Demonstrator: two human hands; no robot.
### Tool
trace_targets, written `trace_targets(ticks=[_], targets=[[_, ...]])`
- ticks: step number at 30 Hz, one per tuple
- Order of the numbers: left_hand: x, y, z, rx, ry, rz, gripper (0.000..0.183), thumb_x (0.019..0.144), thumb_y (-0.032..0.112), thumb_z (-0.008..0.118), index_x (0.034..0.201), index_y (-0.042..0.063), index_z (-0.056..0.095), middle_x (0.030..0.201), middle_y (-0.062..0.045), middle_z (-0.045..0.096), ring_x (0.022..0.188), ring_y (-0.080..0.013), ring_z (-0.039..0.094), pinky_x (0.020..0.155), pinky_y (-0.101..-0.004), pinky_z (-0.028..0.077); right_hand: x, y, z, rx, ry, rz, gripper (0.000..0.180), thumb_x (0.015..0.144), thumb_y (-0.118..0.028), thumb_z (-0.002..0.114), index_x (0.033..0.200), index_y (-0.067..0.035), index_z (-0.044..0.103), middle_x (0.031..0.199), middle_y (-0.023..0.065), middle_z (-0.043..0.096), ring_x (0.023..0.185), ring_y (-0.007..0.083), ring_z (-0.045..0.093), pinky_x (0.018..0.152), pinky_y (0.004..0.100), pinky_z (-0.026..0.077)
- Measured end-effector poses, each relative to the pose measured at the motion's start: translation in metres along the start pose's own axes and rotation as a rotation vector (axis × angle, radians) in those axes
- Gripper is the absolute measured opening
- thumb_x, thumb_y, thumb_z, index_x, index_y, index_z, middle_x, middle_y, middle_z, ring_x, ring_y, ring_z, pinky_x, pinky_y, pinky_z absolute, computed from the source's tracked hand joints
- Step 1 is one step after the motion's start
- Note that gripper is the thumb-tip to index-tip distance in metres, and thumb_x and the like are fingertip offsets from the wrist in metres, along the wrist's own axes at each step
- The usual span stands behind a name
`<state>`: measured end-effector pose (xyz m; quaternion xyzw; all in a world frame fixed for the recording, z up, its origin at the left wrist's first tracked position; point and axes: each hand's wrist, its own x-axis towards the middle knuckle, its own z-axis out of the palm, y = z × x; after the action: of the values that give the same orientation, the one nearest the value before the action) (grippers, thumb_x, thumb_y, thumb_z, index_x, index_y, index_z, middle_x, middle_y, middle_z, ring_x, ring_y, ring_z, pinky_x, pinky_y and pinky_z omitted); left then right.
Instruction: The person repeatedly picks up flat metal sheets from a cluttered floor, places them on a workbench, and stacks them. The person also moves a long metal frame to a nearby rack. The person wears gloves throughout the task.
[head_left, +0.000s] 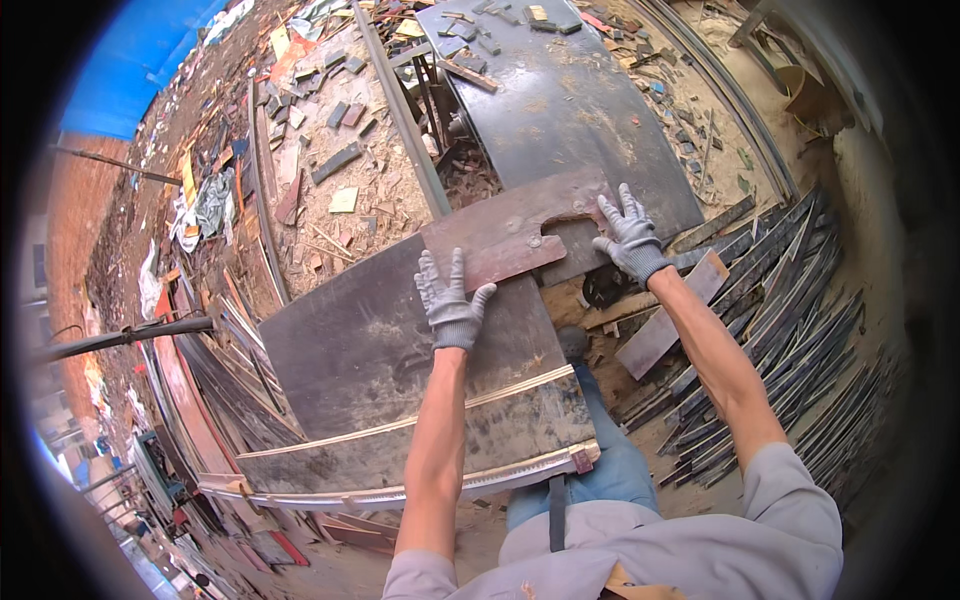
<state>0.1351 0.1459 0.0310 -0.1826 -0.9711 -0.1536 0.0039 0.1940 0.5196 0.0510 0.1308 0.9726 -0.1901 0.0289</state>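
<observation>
My left hand (453, 301), in a grey knit glove, lies with fingers spread at the lower left edge of a worn reddish-brown board (495, 232). The board has a ragged notch cut into its near side. My right hand (631, 234), gloved alike, rests with fingers apart at the board's right end, beside the notch. Under the board's left part is a larger dark panel (360, 337), with a dark strip with a pale plywood edge (420, 450) on its near side. Beyond the board stretches a smooth dark metal tabletop (562, 112), sprinkled with sawdust.
Dark offcut blocks (480, 30) lie on the tabletop's far end. A steel rail (401, 112) runs left of it, beside sawdust and scraps (345, 199). Long narrow strips (780, 345) are heaped at right. A metal pole (135, 334) juts in from the left.
</observation>
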Motion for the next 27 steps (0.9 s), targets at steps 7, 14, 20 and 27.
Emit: trace_targets(ticks=[7,14,20,27], targets=[[0.032,-0.003,0.007,-0.05,0.049,0.022,0.09,0.092,0.062,0.072,0.166,0.019,0.044,0.177,-0.016,0.029,0.164,-0.0392,0.022,0.135,-0.0525,0.015,0.038,0.001,0.03,-0.04,0.103,-0.029,0.068,0.088,-0.021,0.082,0.152,-0.009,0.061,0.168,0.0271,0.039,0.141,0.0466,0.046,0.122,0.0518,0.038],[0.066,-0.013,0.005,-0.046,0.034,0.031,0.09,0.092,0.064,0.071,0.166,0.02,0.044,0.177,-0.015,0.03,0.165,-0.0386,0.022,0.135,-0.0523,0.014,0.065,-0.006,0.034,-0.088,0.147,-0.002,0.068,0.088,-0.018,0.081,0.152,-0.008,0.061,0.167,0.0255,0.042,0.138,0.0471,0.046,0.121,0.0522,0.038],[0.093,-0.019,0.008,-0.052,0.051,0.016,0.089,0.092,0.065,0.069,0.165,0.021,0.046,0.177,-0.014,0.03,0.165,-0.0381,0.022,0.135,-0.0522,0.013,0.101,-0.009,0.039,-0.119,0.08,0.052,0.066,0.091,-0.02,0.075,0.154,-0.01,0.059,0.169,0.0268,0.038,0.143,0.0508,0.042,0.124,0.056,0.034],[0.131,-0.02,0.012,-0.069,0.04,-0.012,0.089,0.091,0.066,0.069,0.165,0.022,0.047,0.177,-0.014,0.031,0.165,-0.0379,0.021,0.136,-0.0526,0.012,0.143,-0.011,0.028,-0.14,0.07,0.041,0.067,0.092,-0.022,0.074,0.155,-0.011,0.058,0.17,0.0262,0.037,0.145,0.051,0.04,0.125,0.0559,0.032]])
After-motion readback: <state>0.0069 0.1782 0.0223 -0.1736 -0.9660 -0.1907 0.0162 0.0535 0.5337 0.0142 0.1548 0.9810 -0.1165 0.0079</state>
